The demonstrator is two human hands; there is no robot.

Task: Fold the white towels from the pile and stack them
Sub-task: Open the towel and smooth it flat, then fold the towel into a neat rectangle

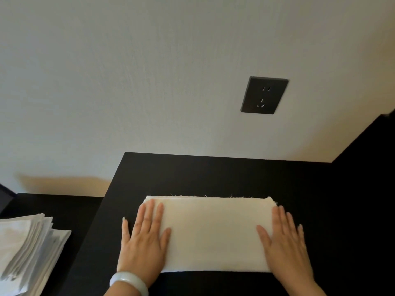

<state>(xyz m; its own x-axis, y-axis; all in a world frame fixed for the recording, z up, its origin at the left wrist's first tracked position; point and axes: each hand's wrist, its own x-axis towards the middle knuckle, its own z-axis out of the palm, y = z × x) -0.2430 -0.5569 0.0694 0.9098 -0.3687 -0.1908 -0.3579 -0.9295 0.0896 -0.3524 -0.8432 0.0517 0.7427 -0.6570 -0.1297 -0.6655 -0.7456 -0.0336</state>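
A pale plaster wall (149, 82) with a dark square socket plate (264, 95) rises behind the black wooden desk (213, 176) in front of us. Our white rectangular cloth towel (213, 233) lies flat in the middle of the desk, already folded into a long band, with frayed threads showing along its far edge.

We judge it light, soft and limp. It should hold a crease under pressure but sag if lifted by one corner, and on the smooth dark top it may slide. It is best taken at the two short ends, or pinched at the corners of one end to carry that end across to the other.

Our left hand (143, 240), with a pale stone bangle (128, 280) on its wrist, lies palm down on the towel's left end. Our right hand (286, 242) lies the same way on the right end. Neither grip is closed on anything: the fingers are straight, slightly spread and pointing towards the wall, pressing the cloth flat.

To the left, on a lower dark surface, sits a slightly skewed stack of white folded towels (27, 251), well apart from our hands.
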